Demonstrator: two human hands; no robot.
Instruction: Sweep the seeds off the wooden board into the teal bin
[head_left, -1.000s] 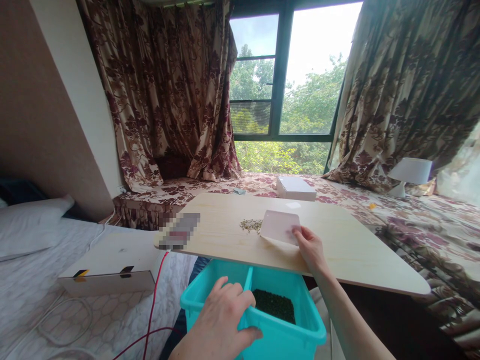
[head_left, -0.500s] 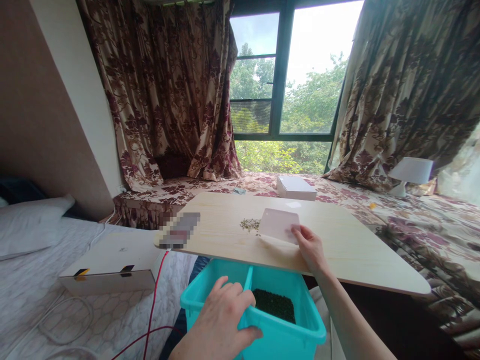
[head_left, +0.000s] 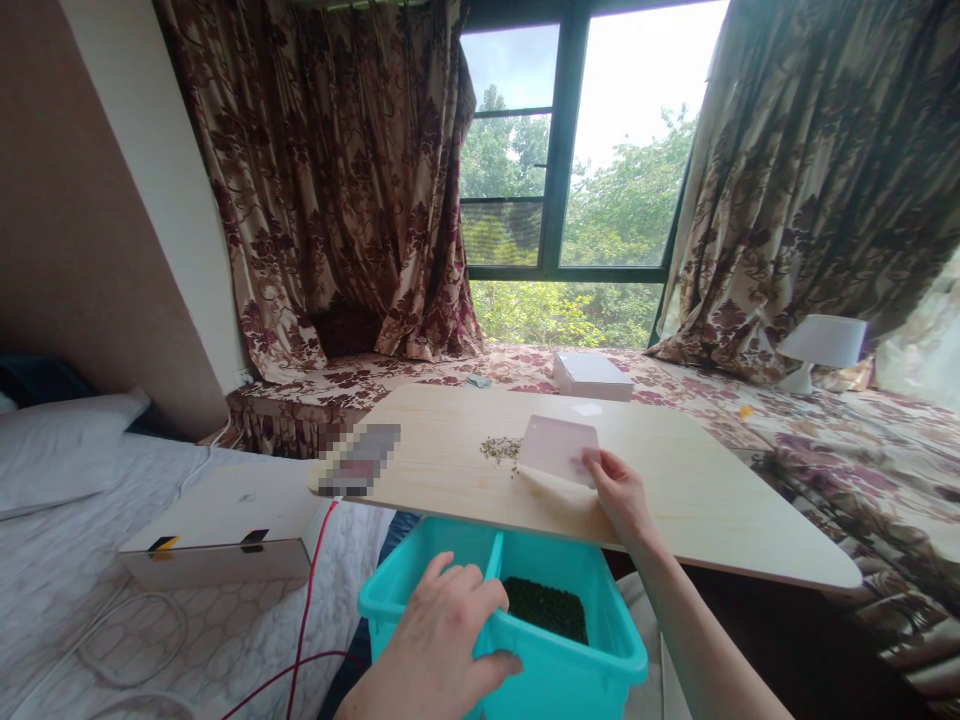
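Note:
My right hand [head_left: 621,495] pinches the near right corner of a thin, pale rectangular plastic sheet [head_left: 556,447] over the light wood-look table [head_left: 712,500]. Just left of the sheet's edge lies a small scatter of greenish-brown granules [head_left: 498,449]. Below the table edge stands a turquoise plastic bin [head_left: 577,650] with a divider. Dark granules [head_left: 547,606] cover the floor of its right compartment. Closed over the bin's near rim by the divider is my left hand [head_left: 450,625], thumb outside. It hides part of the left compartment.
A blurred-out flat object [head_left: 360,462] with a red cable [head_left: 309,590] lies at the table's left end. On the bed at left rests a white box [head_left: 232,510]. Another white box [head_left: 592,375] and a lamp [head_left: 821,345] stand on the window ledge.
The bin and my left hand have shifted very slightly left. My right hand and the plastic sheet look almost unmoved.

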